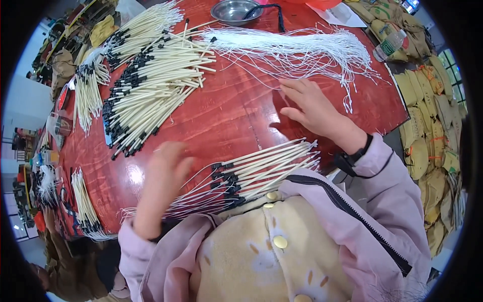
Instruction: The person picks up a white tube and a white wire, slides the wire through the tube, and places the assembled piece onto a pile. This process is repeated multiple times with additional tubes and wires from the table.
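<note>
My right hand (311, 106) is over the red table with thumb and fingers apart. Its fingertips are at the near edge of a spread bundle of white strings (297, 43); one loose strand runs to them, and whether they touch it I cannot tell. My left hand (170, 163), smeared by motion, hovers over the table near a big pile of cream sticks with black ends (156, 85). Close to my body lies a smaller group of cream sticks (266, 168) with black ends to the left and white strings trailing from them.
On the red table (226, 113) are a metal bowl (234, 11) at the back and more stick bundles (86, 204) at left. A plastic bottle (390, 46) stands back right, beside stacked tan sacks (427, 136). Another person's arm (53, 226) shows at lower left.
</note>
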A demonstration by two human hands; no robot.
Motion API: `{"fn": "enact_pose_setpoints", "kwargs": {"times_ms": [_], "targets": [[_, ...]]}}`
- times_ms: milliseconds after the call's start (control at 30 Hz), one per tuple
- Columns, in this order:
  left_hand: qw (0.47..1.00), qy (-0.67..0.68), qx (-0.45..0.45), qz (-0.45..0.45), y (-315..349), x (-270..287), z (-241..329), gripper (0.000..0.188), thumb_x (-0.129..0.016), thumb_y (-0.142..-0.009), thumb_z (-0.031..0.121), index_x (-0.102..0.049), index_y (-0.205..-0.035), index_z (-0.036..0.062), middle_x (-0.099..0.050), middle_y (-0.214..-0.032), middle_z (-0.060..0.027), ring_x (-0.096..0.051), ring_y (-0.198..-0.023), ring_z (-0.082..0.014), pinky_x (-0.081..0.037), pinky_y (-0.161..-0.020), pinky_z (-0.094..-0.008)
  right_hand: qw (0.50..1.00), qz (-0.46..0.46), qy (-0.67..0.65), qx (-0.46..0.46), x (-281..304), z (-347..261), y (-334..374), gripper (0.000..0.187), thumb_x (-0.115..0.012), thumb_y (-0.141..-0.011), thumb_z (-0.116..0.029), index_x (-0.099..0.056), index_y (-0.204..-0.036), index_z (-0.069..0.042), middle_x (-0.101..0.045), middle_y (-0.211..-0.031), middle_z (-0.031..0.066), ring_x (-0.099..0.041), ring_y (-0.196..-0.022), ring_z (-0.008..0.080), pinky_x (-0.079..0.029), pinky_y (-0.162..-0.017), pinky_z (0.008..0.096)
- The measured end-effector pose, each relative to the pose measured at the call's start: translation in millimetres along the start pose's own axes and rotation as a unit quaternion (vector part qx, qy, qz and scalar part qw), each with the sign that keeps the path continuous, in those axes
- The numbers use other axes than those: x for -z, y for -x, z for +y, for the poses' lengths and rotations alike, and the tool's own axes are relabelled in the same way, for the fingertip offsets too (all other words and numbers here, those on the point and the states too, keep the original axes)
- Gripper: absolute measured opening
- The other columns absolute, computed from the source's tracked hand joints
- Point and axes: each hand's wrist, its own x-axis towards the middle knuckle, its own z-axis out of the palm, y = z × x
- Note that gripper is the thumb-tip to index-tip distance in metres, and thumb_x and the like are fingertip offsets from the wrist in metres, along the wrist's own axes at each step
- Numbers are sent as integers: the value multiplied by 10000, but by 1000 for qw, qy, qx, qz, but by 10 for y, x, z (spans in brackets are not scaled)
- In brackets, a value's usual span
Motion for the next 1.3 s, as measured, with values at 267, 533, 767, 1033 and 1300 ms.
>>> {"fn": "enact_pose_setpoints", "kwargs": {"times_ms": [267,533,767,1033,1300], "targets": [[959,22,-155,-237,-415,-623,495,221,-653,-902,212,-651,-1014,22,-650,-1010,-173,-647,-960,-367,-543,-832,-458,996,-46,72,-17,-166,-12,45,567,-701,-894,-366,-621,-1289,32,-545,-1444,144,-520,-1216,334,-390,-1056,451],[976,-80,-203,-24,-1551,-954,226,205,-678,-867,124,-614,-1035,25,-586,-1065,-165,-630,-982,-380,-533,-781,-472,989,-108,-81,58,-9,-65,224,521,-668,-899,-428,-707,-1175,12,-665,-1308,94,-567,-1135,310,-402,-1014,439],[938,-185,-293,9,-1648,-1139,151,168,-654,-891,135,-601,-1024,47,-614,-1005,-149,-646,-970,-360,-513,-817,-474,990,-98,-98,37,58,-29,444,497,-635,-909,-461,-746,-1122,-26,-701,-1264,62,-572,-1118,297,-404,-1006,435],[993,-31,-115,-2,-896,-736,-32,138,-652,-920,177,-660,-893,42,-698,-835,-165,-673,-843,-384,-515,-765,-482,993,-100,-60,35,93,1,417,430,-671,-872,-370,-749,-1127,-33,-698,-1272,59,-563,-1132,297,-395,-1023,436],[997,21,69,1,-132,-475,-375,145,-668,-917,156,-644,-944,15,-707,-851,-196,-670,-811,-439,-525,-732,-519,993,-98,-46,45,94,4,310,411,-687,-840,-304,-742,-1133,-21,-694,-1276,73,-564,-1128,302,-390,-1037,443]]}}
